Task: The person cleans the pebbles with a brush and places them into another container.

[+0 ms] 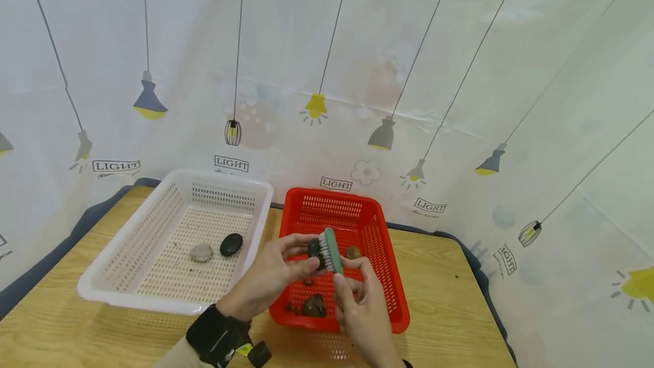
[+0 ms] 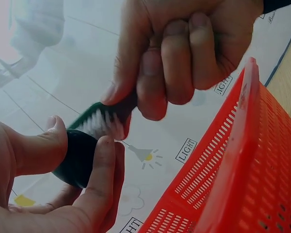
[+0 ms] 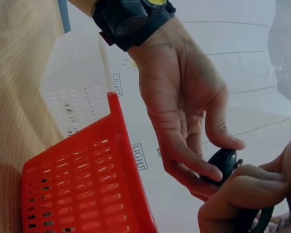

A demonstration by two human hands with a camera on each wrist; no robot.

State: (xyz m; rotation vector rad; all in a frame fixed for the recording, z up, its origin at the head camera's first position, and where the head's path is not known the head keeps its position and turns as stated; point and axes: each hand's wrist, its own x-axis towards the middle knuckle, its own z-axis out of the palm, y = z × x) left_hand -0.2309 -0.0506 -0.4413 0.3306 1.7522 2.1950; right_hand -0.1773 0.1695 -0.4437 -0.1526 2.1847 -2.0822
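My left hand (image 1: 265,280) pinches a dark, smooth stone (image 2: 76,159) between thumb and fingers, above the red basket (image 1: 394,277). A green brush (image 1: 333,250) with white bristles is gripped in my right hand (image 1: 365,314), its bristles against the stone's side. From the left wrist view, the bristles (image 2: 101,125) meet the stone's upper edge, and the right fingers curl round the brush's handle. In the right wrist view the stone (image 3: 222,162) shows between the left fingertips, while the brush is mostly hidden behind the right hand.
Inside the red basket lie a dark brown stone (image 1: 314,305), a smaller brown stone (image 1: 353,252) and some small dark bits. To its left stands a white basket (image 1: 148,303) holding a light grey stone (image 1: 201,253) and a black stone (image 1: 231,244). Both stand on a wooden table (image 1: 434,294).
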